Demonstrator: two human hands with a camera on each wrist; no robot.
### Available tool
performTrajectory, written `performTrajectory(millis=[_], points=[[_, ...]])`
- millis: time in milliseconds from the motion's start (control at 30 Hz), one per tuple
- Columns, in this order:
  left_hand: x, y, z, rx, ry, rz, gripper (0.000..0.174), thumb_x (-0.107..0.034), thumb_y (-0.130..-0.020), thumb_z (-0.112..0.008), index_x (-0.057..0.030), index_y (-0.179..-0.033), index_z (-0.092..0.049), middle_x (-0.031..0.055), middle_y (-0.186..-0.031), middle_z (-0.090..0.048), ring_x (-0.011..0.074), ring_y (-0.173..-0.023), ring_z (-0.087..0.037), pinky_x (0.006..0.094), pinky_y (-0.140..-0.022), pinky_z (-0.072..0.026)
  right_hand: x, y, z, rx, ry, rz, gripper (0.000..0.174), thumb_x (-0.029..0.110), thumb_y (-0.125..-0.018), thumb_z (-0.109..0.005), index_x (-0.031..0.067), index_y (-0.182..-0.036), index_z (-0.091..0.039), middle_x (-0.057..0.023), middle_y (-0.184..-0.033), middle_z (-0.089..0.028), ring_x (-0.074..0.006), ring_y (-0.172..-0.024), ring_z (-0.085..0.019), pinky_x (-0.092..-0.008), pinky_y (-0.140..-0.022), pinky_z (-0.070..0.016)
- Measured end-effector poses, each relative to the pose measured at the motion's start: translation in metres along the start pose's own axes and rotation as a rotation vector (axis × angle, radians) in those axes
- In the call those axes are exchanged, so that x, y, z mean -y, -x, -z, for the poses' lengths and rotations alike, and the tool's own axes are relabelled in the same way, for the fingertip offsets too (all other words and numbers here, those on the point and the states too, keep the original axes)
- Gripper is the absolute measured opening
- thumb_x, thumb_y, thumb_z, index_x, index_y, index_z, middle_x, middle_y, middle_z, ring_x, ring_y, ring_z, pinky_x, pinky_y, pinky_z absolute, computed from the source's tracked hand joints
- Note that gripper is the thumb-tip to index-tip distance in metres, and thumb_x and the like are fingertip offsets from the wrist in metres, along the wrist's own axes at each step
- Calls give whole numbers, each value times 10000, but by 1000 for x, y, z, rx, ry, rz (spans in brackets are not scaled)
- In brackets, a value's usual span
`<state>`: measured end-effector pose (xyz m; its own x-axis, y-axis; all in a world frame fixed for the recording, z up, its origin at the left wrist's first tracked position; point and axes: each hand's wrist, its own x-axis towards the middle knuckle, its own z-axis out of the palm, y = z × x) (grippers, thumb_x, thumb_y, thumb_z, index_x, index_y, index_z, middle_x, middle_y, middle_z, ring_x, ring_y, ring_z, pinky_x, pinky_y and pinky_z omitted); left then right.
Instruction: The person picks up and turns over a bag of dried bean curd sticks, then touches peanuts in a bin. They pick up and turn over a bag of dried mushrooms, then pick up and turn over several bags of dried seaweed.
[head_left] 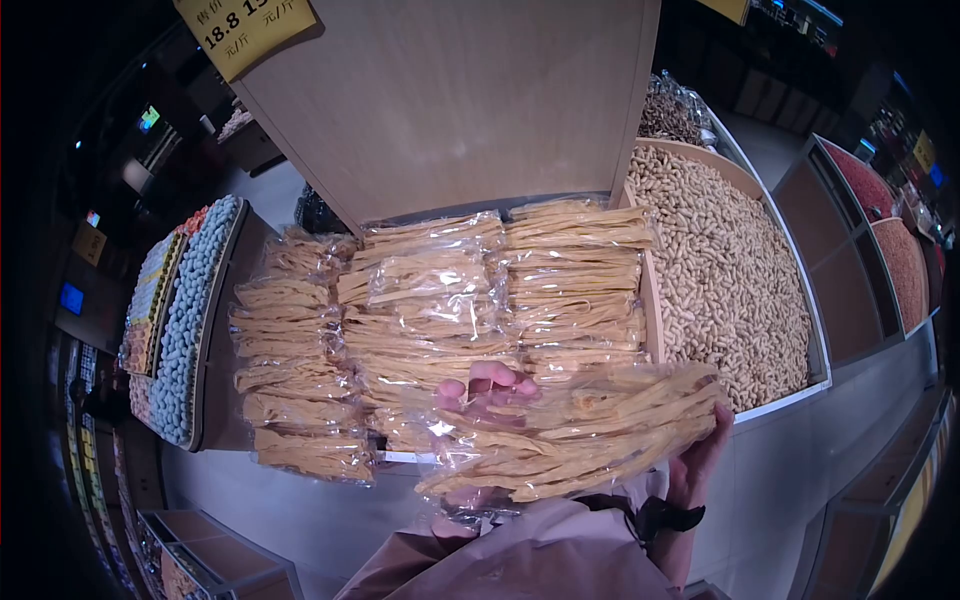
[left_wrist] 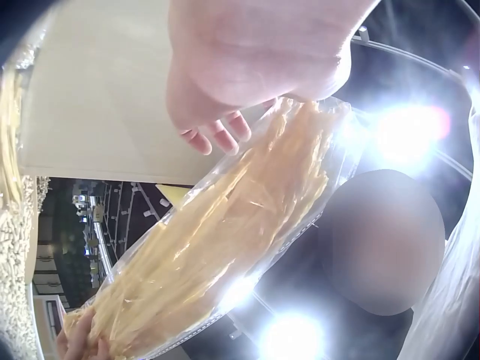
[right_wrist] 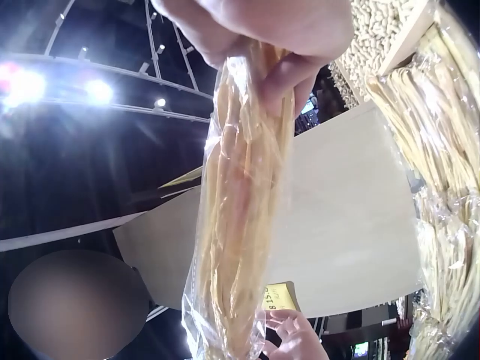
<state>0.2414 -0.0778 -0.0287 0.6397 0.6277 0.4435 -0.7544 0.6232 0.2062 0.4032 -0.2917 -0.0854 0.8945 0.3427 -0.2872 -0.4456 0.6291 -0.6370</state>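
A clear plastic bag of dried bean curd sticks is held up in front of the person's body, lying crosswise in the head view. At its right end the right hand grips it; in the right wrist view that hand's fingers wrap the bag's end. The left hand holds the opposite end, its fingertips showing above the bag's upper edge. Seen from the left wrist, the left fingers curl beside the wrapped sticks. Behind the held bag, similar bags lie in stacked rows on the display.
Right of the bags, a bin holds peanuts in shells behind a wooden divider. A wooden panel with a yellow price sign rises at the back. Wrapped blue sweets fill a tray at left.
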Motion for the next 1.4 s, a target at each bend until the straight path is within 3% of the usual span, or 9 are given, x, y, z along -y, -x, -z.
performTrajectory(millis=[167,533,600,667,733,800,933,1033,1400], points=[[-16,-12,43,308,-107,165,435,-282,-948,-453,0,-1275,-400,241,-1236,-487,360,-1173,-508,449,-1018,-386,2,5,-12,-62,-18,-132,507,347,-826,-571,49,-1230,-500,-91,-1158,-585,-232,-1059,-572,-347,-934,-461],[-2,-18,45,341,-166,91,462,-248,-899,-601,50,-1213,-440,252,-1220,-491,364,-1183,-513,471,-1002,-416,-1,1,-4,-111,-47,-143,478,349,-817,-603,68,-1197,-537,-51,-1166,-589,-200,-1120,-532,-341,-1011,-387],[12,-22,35,588,-678,-220,329,-116,-886,-614,17,-1167,-506,268,-1228,-463,392,-1171,-511,488,-1002,-438,-5,1,4,-115,-35,-132,502,352,-808,-618,86,-1220,-510,-41,-1216,-553,-191,-1151,-506,-345,-1028,-370],[13,-15,29,517,-750,-115,247,-7,-877,-590,-18,-1122,-557,281,-1235,-444,412,-1163,-509,477,-1004,-449,-13,13,0,403,504,629,548,343,-798,-626,108,-1266,-464,-35,-1262,-513,-194,-1181,-481,-362,-1039,-359],[18,-16,26,520,-734,-52,221,-74,-876,-622,-33,-1088,-578,281,-1226,-448,399,-1159,-514,473,-987,-458,-11,6,-2,339,487,636,563,327,-795,-622,138,-1291,-435,-29,-1284,-486,-196,-1200,-462,-375,-1047,-351],[20,-11,14,446,-750,-39,206,-88,-873,-630,-37,-1068,-586,277,-1214,-457,391,-1152,-518,470,-978,-465,5,5,-19,-65,-39,-107,554,318,-792,-620,139,-1286,-443,-29,-1281,-494,-199,-1202,-464,-375,-1049,-351],[23,-12,19,421,-792,-58,196,-115,-863,-651,-64,-1045,-598,264,-1175,-486,372,-1121,-537,463,-964,-474,3,14,-22,18,39,67,603,309,-796,-611,128,-1339,-419,-34,-1298,-497,-214,-1218,-460,-386,-1048,-358],[28,-9,19,413,-883,-124,189,-109,-864,-649,-89,-1047,-604,256,-1153,-498,365,-1099,-549,461,-958,-479,11,5,-20,-60,-39,-94,618,307,-799,-607,130,-1358,-413,-37,-1297,-499,-224,-1216,-464,-390,-1052,-356],[21,-8,-11,398,-813,-158,221,-89,-862,-644,-52,-1071,-580,211,-1105,-504,317,-1002,-581,439,-861,-519,15,5,-18,-58,-110,-48,552,317,-778,-607,138,-1278,-454,-42,-1236,-542,-227,-1129,-530,-373,-986,-430]])
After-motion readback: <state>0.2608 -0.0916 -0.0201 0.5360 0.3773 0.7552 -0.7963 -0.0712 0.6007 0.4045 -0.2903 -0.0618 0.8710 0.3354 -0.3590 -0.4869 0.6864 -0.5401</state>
